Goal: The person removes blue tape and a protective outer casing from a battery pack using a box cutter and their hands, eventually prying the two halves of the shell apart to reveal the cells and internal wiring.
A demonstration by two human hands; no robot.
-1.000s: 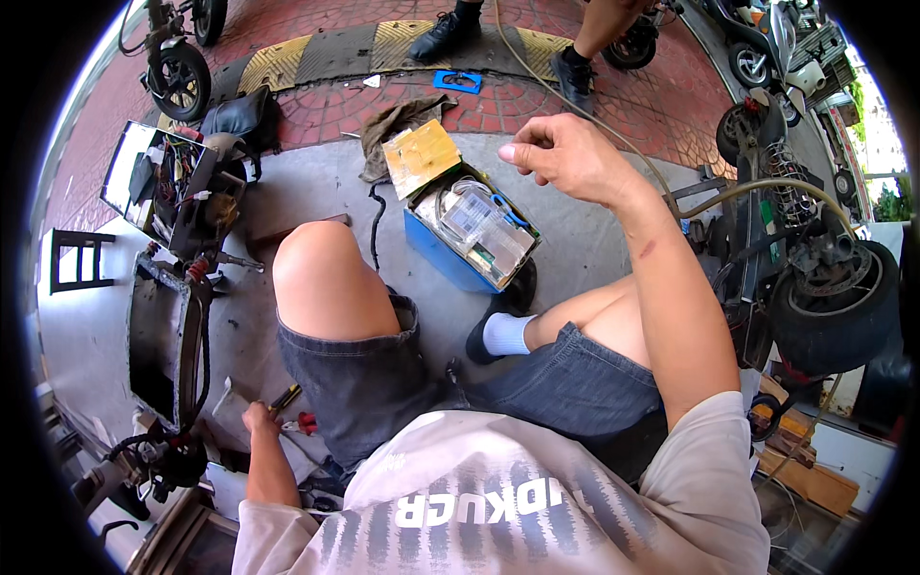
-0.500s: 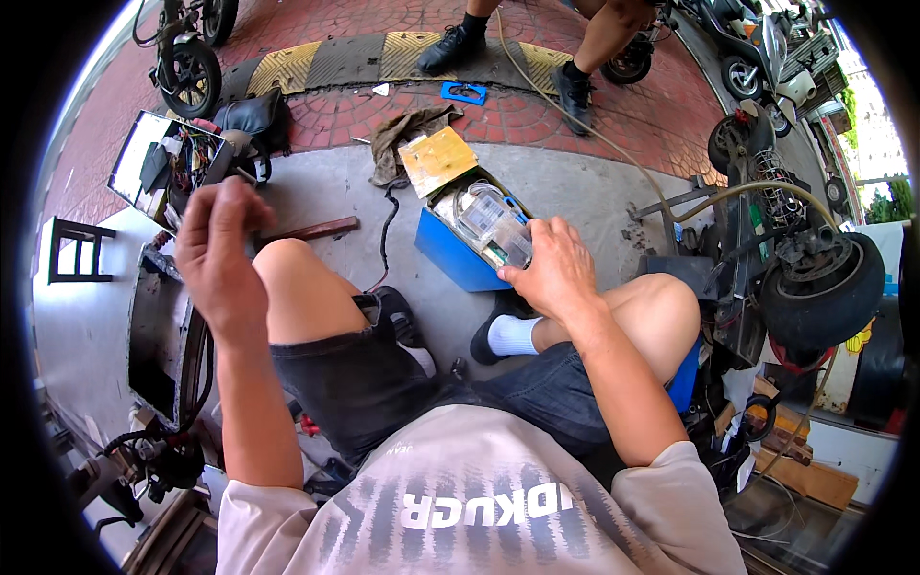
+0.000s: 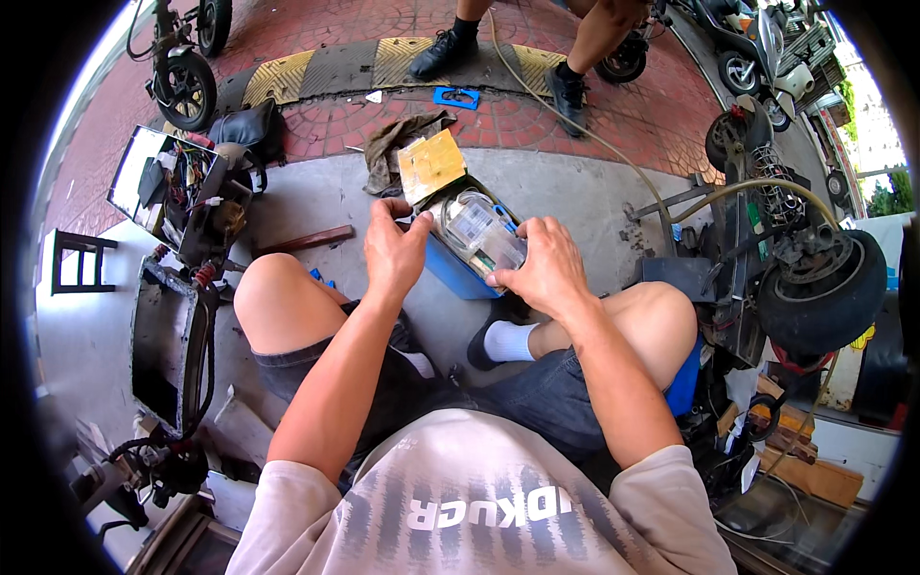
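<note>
Between my feet stands a blue box (image 3: 454, 272), tilted in view, with its top uncovered. A clear plastic-covered unit (image 3: 476, 224) and pale cables sit in its opening. A worn yellow board (image 3: 430, 165) rises at the far end. My left hand (image 3: 395, 251) is closed at the box's left edge, its thumb beside the opening and some fingertips hidden. On the right side, my right hand (image 3: 546, 266) grips the box near the clear unit, thumb across the near corner and fingers over the far side.
A brown rag (image 3: 383, 158) lies just beyond the box. Left are an opened case of wiring (image 3: 182, 182), a reddish bar (image 3: 305, 239) and a metal frame (image 3: 158, 335). A scooter wheel (image 3: 822, 292) stands right; another person's shoe (image 3: 444, 55) is ahead.
My left hand has come from the raised left side, right and down to the box's left edge. My right hand stays on the box.
</note>
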